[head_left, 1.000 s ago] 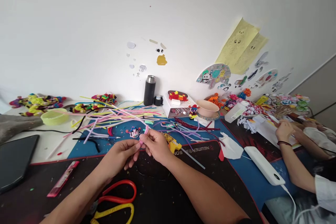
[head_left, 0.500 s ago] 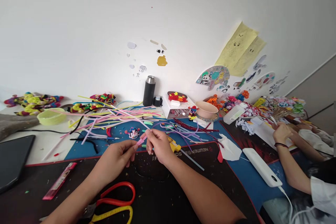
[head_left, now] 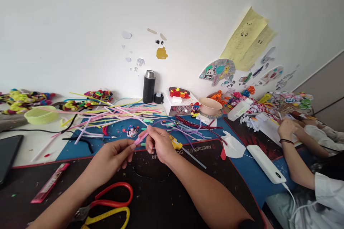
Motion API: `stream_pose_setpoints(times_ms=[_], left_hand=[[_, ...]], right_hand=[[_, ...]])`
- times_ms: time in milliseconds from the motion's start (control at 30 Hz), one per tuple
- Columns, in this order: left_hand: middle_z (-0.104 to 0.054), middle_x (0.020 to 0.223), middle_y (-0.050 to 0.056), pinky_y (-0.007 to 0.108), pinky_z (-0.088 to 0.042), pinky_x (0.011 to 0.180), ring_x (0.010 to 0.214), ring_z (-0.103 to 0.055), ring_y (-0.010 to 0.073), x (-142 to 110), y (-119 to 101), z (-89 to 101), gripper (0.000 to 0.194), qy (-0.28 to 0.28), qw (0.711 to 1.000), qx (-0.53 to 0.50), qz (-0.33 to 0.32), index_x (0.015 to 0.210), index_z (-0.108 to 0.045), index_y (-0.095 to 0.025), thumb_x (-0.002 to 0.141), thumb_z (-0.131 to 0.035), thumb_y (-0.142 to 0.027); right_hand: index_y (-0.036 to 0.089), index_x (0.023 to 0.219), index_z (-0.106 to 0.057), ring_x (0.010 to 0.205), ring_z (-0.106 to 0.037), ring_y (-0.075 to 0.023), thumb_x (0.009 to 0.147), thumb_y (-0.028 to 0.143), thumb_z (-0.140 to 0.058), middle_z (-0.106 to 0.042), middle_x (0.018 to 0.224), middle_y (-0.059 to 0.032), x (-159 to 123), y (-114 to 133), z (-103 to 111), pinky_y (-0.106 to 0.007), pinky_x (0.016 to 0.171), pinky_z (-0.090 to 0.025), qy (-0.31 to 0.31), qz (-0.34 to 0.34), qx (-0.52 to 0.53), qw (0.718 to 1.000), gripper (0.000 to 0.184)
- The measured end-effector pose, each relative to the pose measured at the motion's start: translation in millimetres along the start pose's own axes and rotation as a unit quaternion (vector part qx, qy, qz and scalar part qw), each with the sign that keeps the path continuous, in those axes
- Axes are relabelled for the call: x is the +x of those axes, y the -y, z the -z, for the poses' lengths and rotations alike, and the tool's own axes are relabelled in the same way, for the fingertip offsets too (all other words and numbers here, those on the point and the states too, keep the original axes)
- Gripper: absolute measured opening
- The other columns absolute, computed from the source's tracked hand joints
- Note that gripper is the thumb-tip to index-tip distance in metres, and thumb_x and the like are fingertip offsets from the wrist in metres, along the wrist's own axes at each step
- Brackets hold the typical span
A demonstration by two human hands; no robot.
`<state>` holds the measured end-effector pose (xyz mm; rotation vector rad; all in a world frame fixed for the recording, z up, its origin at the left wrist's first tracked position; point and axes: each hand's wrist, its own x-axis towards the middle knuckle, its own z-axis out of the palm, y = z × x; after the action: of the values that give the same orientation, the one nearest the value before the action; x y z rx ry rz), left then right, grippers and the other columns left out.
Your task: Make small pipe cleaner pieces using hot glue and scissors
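Observation:
A short pink pipe cleaner (head_left: 141,138) stretches between my two hands above the dark mat. My left hand (head_left: 113,158) pinches its near end between thumb and forefinger. At its far end, my right hand (head_left: 160,144) is closed with thumb and fingertips together on it. Just behind my hands sits a small doll head (head_left: 132,131) with a white face and a blue and red headpiece. A yellow glue gun (head_left: 176,143) lies beside my right hand, partly hidden by it. Scissors (head_left: 111,200) with one red and one yellow handle rest below my left wrist.
Loose pipe cleaners (head_left: 118,112) spread across the back of the table. A black flask (head_left: 149,87) stands by the wall. To the right lie a white power bank (head_left: 266,164) and a co-worker's arm (head_left: 298,161). A pink packet (head_left: 50,183) lies left.
My hands have drawn slightly apart, so more of the pink pipe cleaner shows between them. The camera view has shifted a little, moving most of the scene left.

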<state>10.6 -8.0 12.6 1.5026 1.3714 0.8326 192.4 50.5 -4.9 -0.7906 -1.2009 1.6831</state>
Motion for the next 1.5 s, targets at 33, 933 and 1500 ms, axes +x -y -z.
stream_pose_setpoints(times_ms=[33, 933, 1500], left_hand=[[-0.055, 0.056, -0.003, 0.026, -0.036, 0.048, 0.050, -0.051, 0.0162, 0.1, -1.0, 0.4, 0.053, 0.005, 1.000, -0.021, 0.013, 0.069, -0.064, -0.023, 0.087, -0.062, -0.073], [-0.069, 0.071, 0.001, 0.025, -0.046, 0.053, 0.061, -0.061, 0.0160, 3.6, -4.0, 0.9, 0.050, -0.085, 0.976, -0.201, 0.024, 0.096, -0.070, -0.019, 0.074, -0.088, -0.061], [-0.066, 0.065, 0.001, 0.025, -0.042, 0.050, 0.054, -0.056, 0.0150, 1.0, -8.1, 21.4, 0.051, -0.008, 0.991, -0.123, 0.053, 0.089, -0.077, -0.021, 0.069, -0.087, -0.066]], right_hand=[[0.013, 0.089, -0.079, 0.037, -0.043, -0.0093, 0.091, 0.072, -0.069, -0.046, 0.046, 0.0061, -0.2, 1.0, 0.8, -0.023, 0.039, -0.028, 0.007, -0.002, -0.002, 1.000, 0.059], [0.020, 0.074, -0.059, 0.057, -0.042, -0.0116, 0.101, 0.050, -0.064, -0.051, 0.061, 0.0040, -10.5, 8.4, 3.9, -0.027, 0.058, -0.028, -0.002, 0.140, -0.366, 0.920, 0.041], [0.021, 0.074, -0.063, 0.053, -0.049, -0.0119, 0.096, 0.062, -0.069, -0.054, 0.056, 0.0059, -15.5, 11.6, 1.3, -0.025, 0.056, -0.029, 0.152, 0.010, -0.362, 0.920, 0.047]])
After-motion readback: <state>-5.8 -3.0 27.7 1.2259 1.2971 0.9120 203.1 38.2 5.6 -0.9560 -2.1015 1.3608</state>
